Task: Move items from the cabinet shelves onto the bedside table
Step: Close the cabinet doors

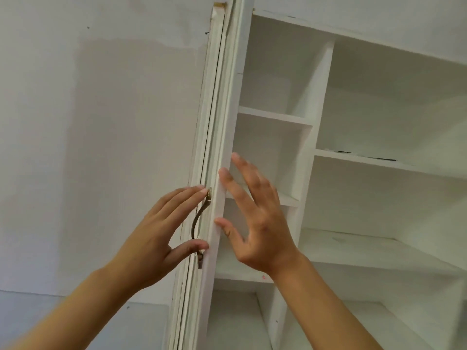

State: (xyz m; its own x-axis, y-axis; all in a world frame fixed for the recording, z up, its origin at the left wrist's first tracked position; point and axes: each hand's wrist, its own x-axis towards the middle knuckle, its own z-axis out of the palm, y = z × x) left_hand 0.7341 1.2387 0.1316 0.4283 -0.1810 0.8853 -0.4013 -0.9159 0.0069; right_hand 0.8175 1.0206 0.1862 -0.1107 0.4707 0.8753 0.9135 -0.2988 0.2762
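A white cabinet [316, 137] fills the right half, its compartments bare as far as I can see. Its white door [219, 122] stands open, edge-on toward me. A curved metal handle [199, 223] sits on the door's left face. My left hand [161, 236] reaches up to that handle with straight fingers, fingertips at its top end and thumb near its bottom end. My right hand [255, 223] is spread open just right of the door's edge, thumb tip touching the edge. Neither hand holds an item. No bedside table is in view.
A plain white wall [88, 135] lies left of the door. Inside the cabinet, a vertical divider [313, 109] splits narrow left shelves from wider right shelves [379, 162]. A thin dark mark lies along one right shelf's front edge [366, 155].
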